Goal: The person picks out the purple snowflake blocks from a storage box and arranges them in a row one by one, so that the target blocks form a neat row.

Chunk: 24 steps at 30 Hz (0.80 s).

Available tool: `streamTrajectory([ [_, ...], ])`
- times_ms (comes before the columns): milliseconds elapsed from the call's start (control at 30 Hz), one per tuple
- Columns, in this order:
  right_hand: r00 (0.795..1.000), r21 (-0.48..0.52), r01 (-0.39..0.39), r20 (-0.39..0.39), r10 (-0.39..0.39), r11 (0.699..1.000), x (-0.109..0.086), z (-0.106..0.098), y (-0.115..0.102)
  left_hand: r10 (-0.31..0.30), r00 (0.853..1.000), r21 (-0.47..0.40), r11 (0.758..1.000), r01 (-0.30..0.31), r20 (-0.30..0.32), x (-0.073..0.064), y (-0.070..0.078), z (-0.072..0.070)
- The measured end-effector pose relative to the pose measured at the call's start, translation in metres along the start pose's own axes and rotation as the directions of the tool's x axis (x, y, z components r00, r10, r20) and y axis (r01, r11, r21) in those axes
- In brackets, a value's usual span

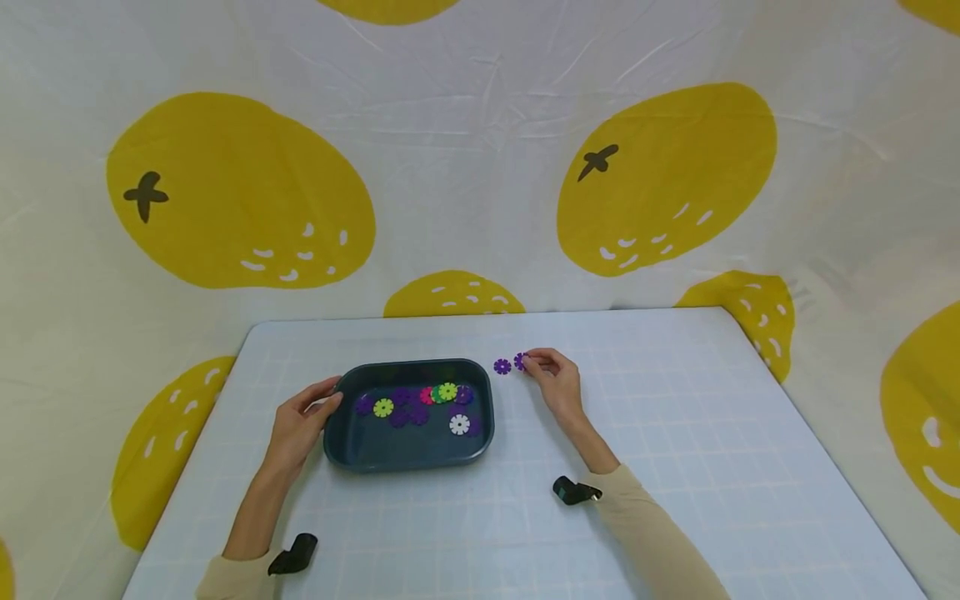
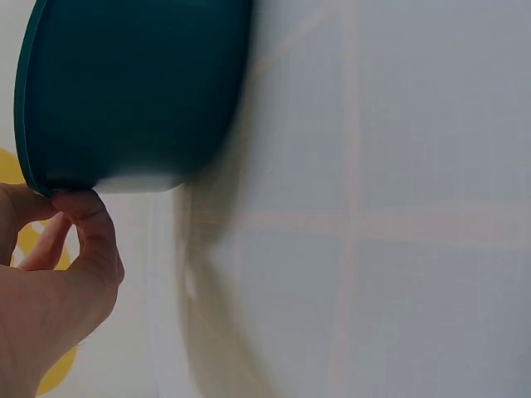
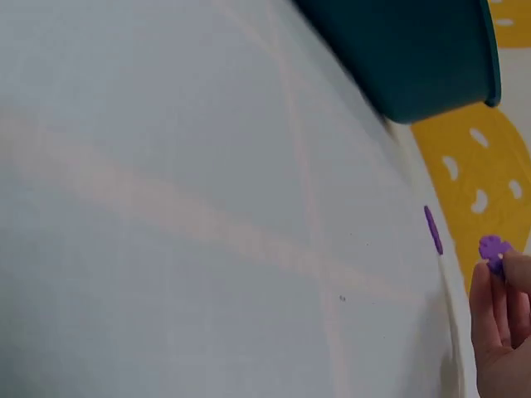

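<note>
A dark teal tray (image 1: pixel 390 454) stands on the table, its left rim pinched between the thumb and fingers of my left hand (image 1: pixel 295 429). In the left wrist view the same grip shows at the tray's edge (image 2: pixel 133 108). Beyond the tray's right side, my right hand (image 1: pixel 558 387) pinches a purple snowflake disc (image 3: pixel 491 247) between thumb and fingertips, raised off the table. Another purple disc (image 1: pixel 502 367) lies between it and the tray. Inside the tray are several purple discs (image 1: pixel 399 418), a white one (image 1: pixel 460 425), yellow-green ones (image 1: pixel 383 407), a green one and a pink one (image 1: pixel 426 396).
A pale checked cloth (image 1: pixel 675 433) covers the table. Behind it hangs a white curtain (image 1: pixel 465 167) printed with yellow fruit. Black wrist cameras sit on the left sleeve (image 1: pixel 232 579) and the right sleeve (image 1: pixel 652 529).
</note>
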State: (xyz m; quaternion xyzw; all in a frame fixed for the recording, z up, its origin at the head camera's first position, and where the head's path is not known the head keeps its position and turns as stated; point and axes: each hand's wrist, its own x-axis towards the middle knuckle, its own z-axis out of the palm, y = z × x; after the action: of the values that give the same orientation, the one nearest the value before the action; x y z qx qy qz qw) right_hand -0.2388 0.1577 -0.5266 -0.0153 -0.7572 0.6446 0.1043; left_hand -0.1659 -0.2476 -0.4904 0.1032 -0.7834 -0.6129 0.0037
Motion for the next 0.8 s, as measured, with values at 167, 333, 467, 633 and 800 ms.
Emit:
streamTrajectory([
  [167,0.999,-0.02,-0.046,-0.005,0.046,0.999,0.002,0.001,0.001,0.012,1.0,-0.007,1.0,-0.012,0.005,0.0,-0.001,-0.001],
  [333,0.998,-0.108,-0.066,-0.004,0.066,0.992,0.004,0.002,0.0,0.039,0.999,-0.026,0.999,-0.039,0.012,0.0,-0.003,-0.001],
  [467,0.999,-0.177,-0.026,0.018,0.029,0.984,0.007,0.003,0.0,0.043,0.999,-0.026,0.999,-0.042,0.013,0.0,-0.002,-0.001],
  [633,0.999,-0.228,0.02,0.052,-0.009,0.973,0.01,0.006,-0.004,0.03,0.999,-0.038,0.999,-0.029,0.018,-0.001,-0.001,-0.002],
  [800,0.996,-0.28,-0.023,0.08,0.047,0.96,0.013,0.007,-0.008,0.03,0.999,-0.048,0.998,-0.029,0.032,-0.002,0.0,-0.002],
])
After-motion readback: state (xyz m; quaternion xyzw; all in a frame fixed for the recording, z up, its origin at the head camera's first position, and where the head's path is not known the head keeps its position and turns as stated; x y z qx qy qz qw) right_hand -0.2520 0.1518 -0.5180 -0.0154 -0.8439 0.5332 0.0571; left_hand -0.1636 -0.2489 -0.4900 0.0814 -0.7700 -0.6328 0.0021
